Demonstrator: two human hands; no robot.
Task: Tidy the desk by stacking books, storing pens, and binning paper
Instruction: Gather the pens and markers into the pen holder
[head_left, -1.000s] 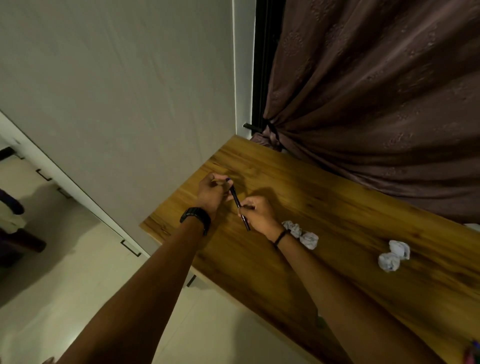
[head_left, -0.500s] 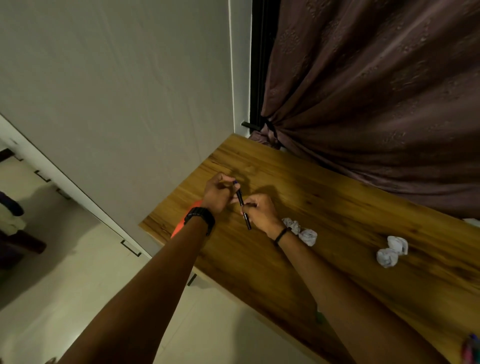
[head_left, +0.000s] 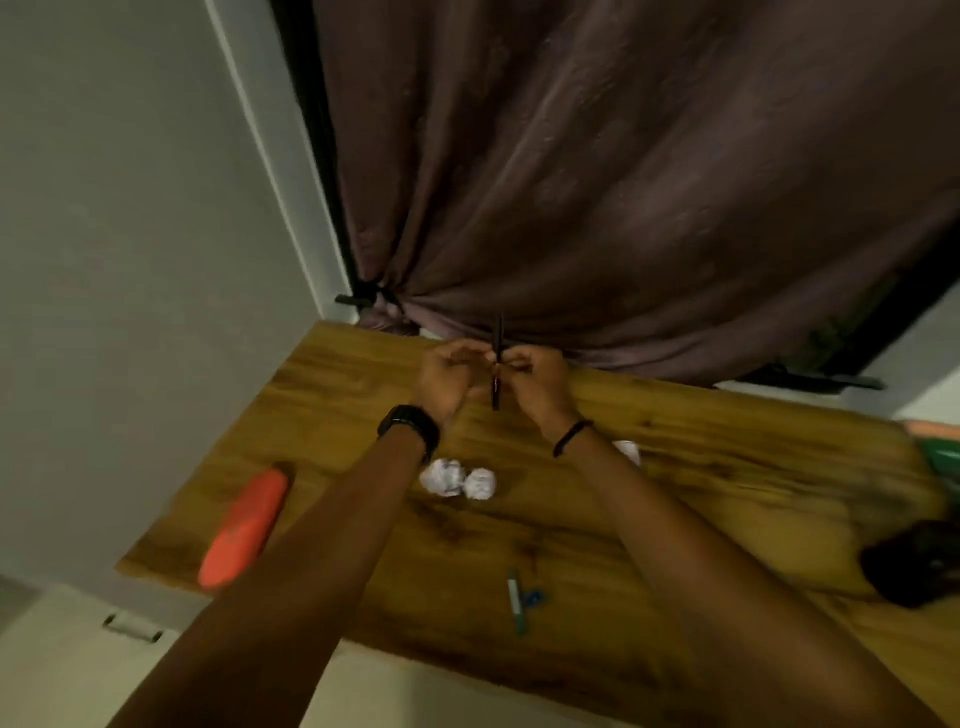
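Head view: hands together over far edge of desk (head_left: 727, 467). Right hand (head_left: 537, 376) pinches dark pen (head_left: 499, 335), upright. Left hand (head_left: 444, 379) curled beside it, grip unclear. Crumpled paper (head_left: 457, 478) nearer; orange case (head_left: 244, 530) left; teal pen (head_left: 516, 603) near edge.

The left hand (head_left: 447, 376) and right hand (head_left: 537, 382) are moving from the left end of the bench (head_left: 727, 493) to its far edge at frame centre, the black pen (head_left: 497, 384) between them turning from a slant to upright. The view is swinging round, bringing an orange case (head_left: 244, 527) at lower left and a teal pen (head_left: 516, 603) at lower centre into frame.
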